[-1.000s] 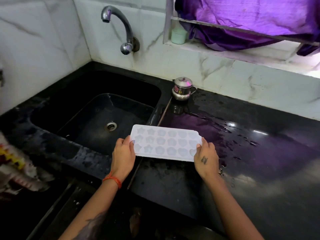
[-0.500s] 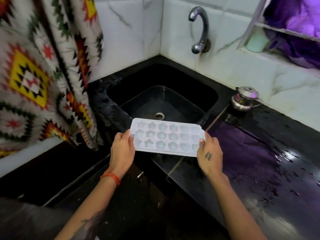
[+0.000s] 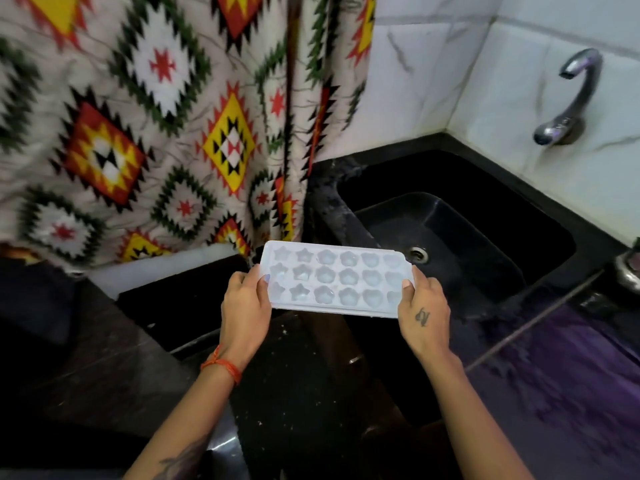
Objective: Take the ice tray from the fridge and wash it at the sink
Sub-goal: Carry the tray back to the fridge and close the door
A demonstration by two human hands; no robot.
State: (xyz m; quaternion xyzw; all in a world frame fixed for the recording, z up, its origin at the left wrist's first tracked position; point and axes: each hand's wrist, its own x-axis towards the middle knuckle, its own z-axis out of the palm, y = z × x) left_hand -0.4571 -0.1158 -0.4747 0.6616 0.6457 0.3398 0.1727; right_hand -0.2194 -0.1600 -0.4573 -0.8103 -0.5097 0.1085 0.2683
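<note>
A white ice tray with star and flower shaped cells is held level in front of me, left of the sink. My left hand grips its left end, thumb on top. My right hand grips its right end, thumb on the rim. The black sink lies to the right of the tray, with its drain just past the tray's right corner. The chrome tap sticks out of the tiled wall at the upper right; no water runs from it.
A patterned curtain hangs at the left, reaching down to a white ledge. Black wet countertop spreads at the right. A small steel pot shows at the right edge. White marble tiles back the sink.
The view has swung left: sink and tap have slid to the right and the curtain now fills the left. Both hands keep the same hold on the tray, now left of the sink.
</note>
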